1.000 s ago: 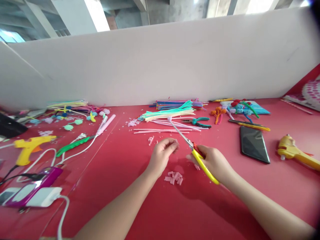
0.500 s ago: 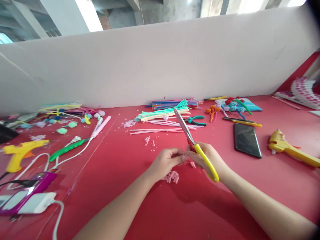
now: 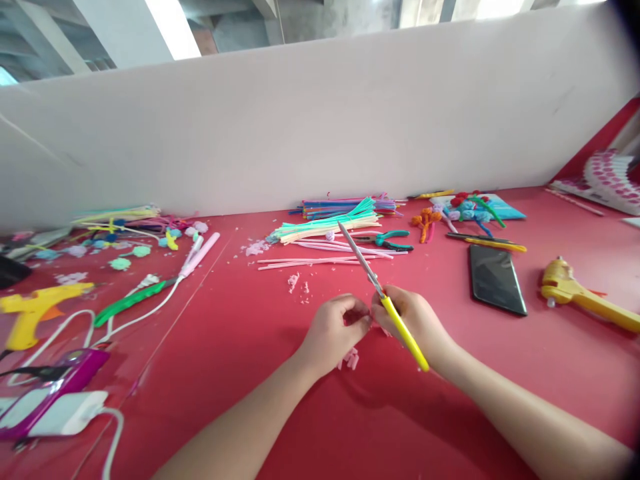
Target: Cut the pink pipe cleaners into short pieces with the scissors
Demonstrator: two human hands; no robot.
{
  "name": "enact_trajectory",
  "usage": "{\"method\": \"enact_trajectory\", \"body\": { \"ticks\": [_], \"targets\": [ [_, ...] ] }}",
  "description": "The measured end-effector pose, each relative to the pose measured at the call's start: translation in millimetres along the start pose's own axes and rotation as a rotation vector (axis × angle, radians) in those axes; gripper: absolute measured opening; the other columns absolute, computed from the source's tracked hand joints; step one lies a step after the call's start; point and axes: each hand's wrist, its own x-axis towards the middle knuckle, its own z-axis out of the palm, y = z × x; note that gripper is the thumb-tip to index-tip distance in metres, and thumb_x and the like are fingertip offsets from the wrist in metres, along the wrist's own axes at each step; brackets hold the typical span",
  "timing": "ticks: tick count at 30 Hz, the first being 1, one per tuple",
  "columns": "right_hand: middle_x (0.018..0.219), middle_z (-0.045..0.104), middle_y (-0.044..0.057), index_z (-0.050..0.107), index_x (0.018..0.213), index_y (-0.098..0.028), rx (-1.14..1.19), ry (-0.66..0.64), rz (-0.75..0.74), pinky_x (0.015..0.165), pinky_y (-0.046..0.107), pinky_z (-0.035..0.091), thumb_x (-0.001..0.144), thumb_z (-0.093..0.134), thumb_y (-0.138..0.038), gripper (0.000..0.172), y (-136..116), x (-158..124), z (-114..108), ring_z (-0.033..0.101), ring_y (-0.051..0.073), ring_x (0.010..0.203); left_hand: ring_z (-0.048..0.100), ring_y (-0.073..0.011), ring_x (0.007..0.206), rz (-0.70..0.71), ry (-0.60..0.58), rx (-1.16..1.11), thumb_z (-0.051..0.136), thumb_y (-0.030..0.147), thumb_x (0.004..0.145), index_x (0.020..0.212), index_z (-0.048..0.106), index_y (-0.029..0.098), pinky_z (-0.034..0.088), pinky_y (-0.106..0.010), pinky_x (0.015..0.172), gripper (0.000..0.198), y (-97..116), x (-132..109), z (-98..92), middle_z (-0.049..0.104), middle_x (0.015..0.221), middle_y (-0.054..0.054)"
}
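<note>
My right hand [image 3: 413, 320] is closed on a pair of scissors [image 3: 400, 327] with yellow handles, their blades together and pointing up and to the left. Facing it, my left hand [image 3: 337, 330] is closed in a pinch, fingertips close to those of the right hand. Whatever lies between the fingertips is too small to make out. Short cut pink pieces [image 3: 352, 360] lie on the red table [image 3: 240, 400] below my left hand, which covers part of them. Beyond the hands are long pink pipe cleaners [image 3: 310, 264] and crumbs of pink fluff [image 3: 293, 283].
Teal-handled pliers [image 3: 385, 238] lie by bundles of pipe cleaners [image 3: 325, 230] near the white partition [image 3: 300, 133]. A black phone [image 3: 497, 280] and a yellow glue gun [image 3: 585, 293] are at right. Another glue gun [image 3: 35, 307], cables and a purple power strip [image 3: 75, 380] occupy the left.
The scissors have turned in my right hand, their tips swinging left and slightly down. My left hand has rolled a little and now covers more of the cut pink pieces.
</note>
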Motion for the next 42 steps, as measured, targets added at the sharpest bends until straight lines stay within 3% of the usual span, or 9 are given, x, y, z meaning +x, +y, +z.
{"method": "enact_trajectory", "body": {
  "ticks": [6,14,20,42],
  "targets": [
    [0.051,0.045,-0.004,0.048,0.066,-0.018,-0.084,0.016,-0.074,0.043,0.019,0.025,0.071,0.042,-0.038,0.022,3,-2,-6,0.038,0.008,0.046,0.05,-0.0123,0.066,0.045,0.084,-0.069,0.05,0.025,0.072,0.069,0.056,0.017,0.039,-0.023,0.063,0.01,-2,4,-5.3,0.055,0.067,0.0],
    [0.055,0.052,-0.001,0.043,0.071,-0.022,-0.574,0.065,-0.177,0.046,0.022,0.023,0.071,0.042,-0.047,0.026,11,-3,-14,0.047,0.013,0.048,0.046,-0.0093,0.061,0.039,0.335,-0.599,0.056,0.026,0.069,0.075,0.055,0.016,0.038,-0.022,0.063,0.011,-14,14,-25.3,0.05,0.063,0.002],
    [0.056,0.054,0.001,0.043,0.072,-0.021,-0.686,0.051,-0.239,0.045,0.022,0.021,0.074,0.037,-0.049,0.029,17,-3,-9,0.049,0.014,0.047,0.046,-0.0088,0.064,0.076,0.351,-0.69,0.056,0.023,0.07,0.073,0.056,0.016,0.037,-0.022,0.064,0.008,-12,13,-27.0,0.051,0.068,0.001],
    [0.05,0.05,0.0,0.043,0.07,-0.02,-0.712,0.09,-0.299,0.043,0.023,0.017,0.077,0.033,-0.049,0.032,21,-5,-5,0.046,0.012,0.042,0.048,-0.0073,0.063,0.051,0.373,-0.891,0.06,0.018,0.066,0.07,0.059,0.017,0.038,-0.021,0.065,0.005,-9,14,-23.2,0.055,0.067,0.002]
  ]
}}
